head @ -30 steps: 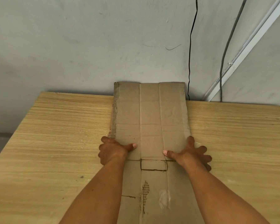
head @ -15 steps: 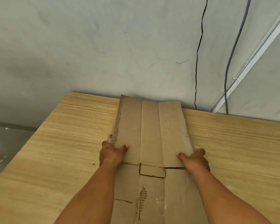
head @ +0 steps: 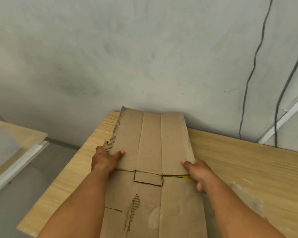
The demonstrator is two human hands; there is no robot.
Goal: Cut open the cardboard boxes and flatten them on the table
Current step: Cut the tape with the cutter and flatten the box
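The left hand [head: 105, 160] lies at centre left of the frame on the left edge of the one flattened brown corrugated cardboard box [head: 151, 169], its thumb stretched out flat on top of the panel and its other fingers curled around the ragged, fluted edge, so it pinches that edge. The right hand [head: 199, 174] sits at centre right on the opposite edge, thumb tip pressed on the upper face and the remaining fingers folded under and beside the rim, likewise clamping the cardboard. Both bare forearms reach in from the bottom of the frame. The cardboard lies lengthwise on the light wooden desk [head: 248, 160], running from the bottom centre up to the pale grey wall [head: 127, 57], where its far end tilts slightly upward. It shows two long fold creases, a small rectangular cut flap near the middle, and a torn patch of exposed fluting lower down. A sliver of something yellow shows through the cut slit just beside the right hand; what it is cannot be told. Two dark cables [head: 249, 79] hang down the wall at upper right, next to one white conduit strip [head: 282, 119]. A second pale surface [head: 15, 140] appears at far left.
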